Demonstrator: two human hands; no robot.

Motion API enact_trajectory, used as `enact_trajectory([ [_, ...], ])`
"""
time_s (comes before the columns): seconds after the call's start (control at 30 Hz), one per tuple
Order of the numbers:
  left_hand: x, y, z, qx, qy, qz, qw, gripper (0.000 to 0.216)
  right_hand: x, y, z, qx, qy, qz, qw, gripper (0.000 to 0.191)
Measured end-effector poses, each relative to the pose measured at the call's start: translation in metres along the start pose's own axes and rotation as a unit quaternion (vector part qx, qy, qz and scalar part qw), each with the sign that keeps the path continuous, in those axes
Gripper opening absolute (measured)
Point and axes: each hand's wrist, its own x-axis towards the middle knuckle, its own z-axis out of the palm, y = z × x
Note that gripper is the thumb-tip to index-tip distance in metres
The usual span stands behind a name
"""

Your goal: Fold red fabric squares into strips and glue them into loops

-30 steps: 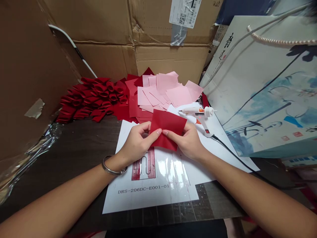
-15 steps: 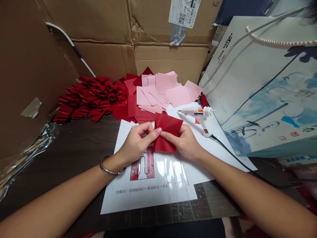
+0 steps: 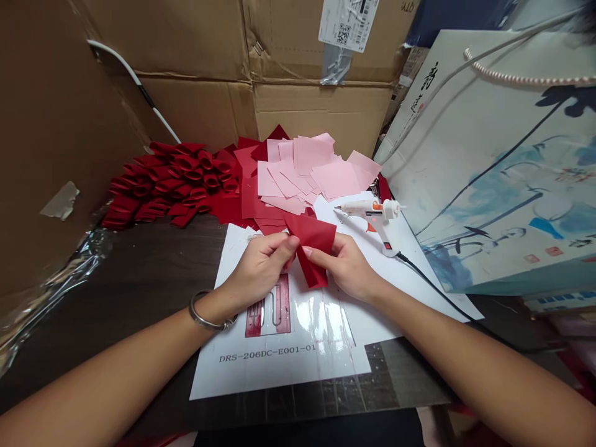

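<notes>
Head view: my left hand [image 3: 266, 264] pinches the red sheet [image 3: 316, 239] at its left edge; my right hand [image 3: 351, 266] grips its right side, thumb on the face; the sheet is held bent between them, over the printed paper [image 3: 274, 379]; to curve it cleanly, I'd press evenly and avoid creasing it; beyond lie pink sheets [image 3: 336, 179], rolled red pieces [image 3: 186, 180] and, rightward, the glue gun [image 3: 376, 211].

On the dark table [image 3: 158, 273] lie white sheets [image 3: 223, 379], red rolls [image 3: 174, 183] and, probably, the partly hidden red squares [image 3: 252, 197].
</notes>
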Motion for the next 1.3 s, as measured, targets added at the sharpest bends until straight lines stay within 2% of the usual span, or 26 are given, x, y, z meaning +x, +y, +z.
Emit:
enact_trajectory([
  [0.07,-0.0006,0.0007,0.0001,0.003,-0.003,-0.016,1.0,0.057,0.0005,-0.0002,0.0003,0.014,-0.008,0.004,1.0,0.024],
  [0.17,0.0003,0.0032,0.0006,0.033,0.006,-0.026,0.999,0.052,0.0012,-0.0002,0.0003,0.014,-0.016,-0.002,1.0,0.024],
  [0.37,0.0028,0.0075,0.0012,0.067,0.001,-0.011,0.998,0.034,0.0014,-0.0005,-0.0002,0.007,0.027,-0.005,1.0,0.026],
  [0.57,0.0031,0.0066,0.0019,0.088,0.043,0.0,0.995,0.034,-0.0007,-0.0025,-0.0001,0.037,-0.007,0.025,0.999,0.023],
  [0.67,0.0033,0.0064,0.0017,0.098,0.054,0.0,0.994,0.033,-0.0005,-0.0024,0.0002,0.017,0.01,0.016,1.0,0.026],
  [0.83,0.0033,0.0069,0.001,0.07,0.038,0.009,0.997,0.021,0.0001,-0.0015,-0.0028,0.002,0.006,0.033,0.999,0.024],
  [1.03,0.0027,0.0066,0.0013,0.036,0.03,-0.019,0.999,0.023,0.0005,-0.0048,-0.003,-0.016,0.017,0.027,0.999,0.021],
  [1.3,0.0036,0.0059,0.0015,0.043,0.038,-0.036,0.998,0.026,0.0018,-0.0081,-0.0028,0.015,0.025,0.038,0.999,0.03],
])
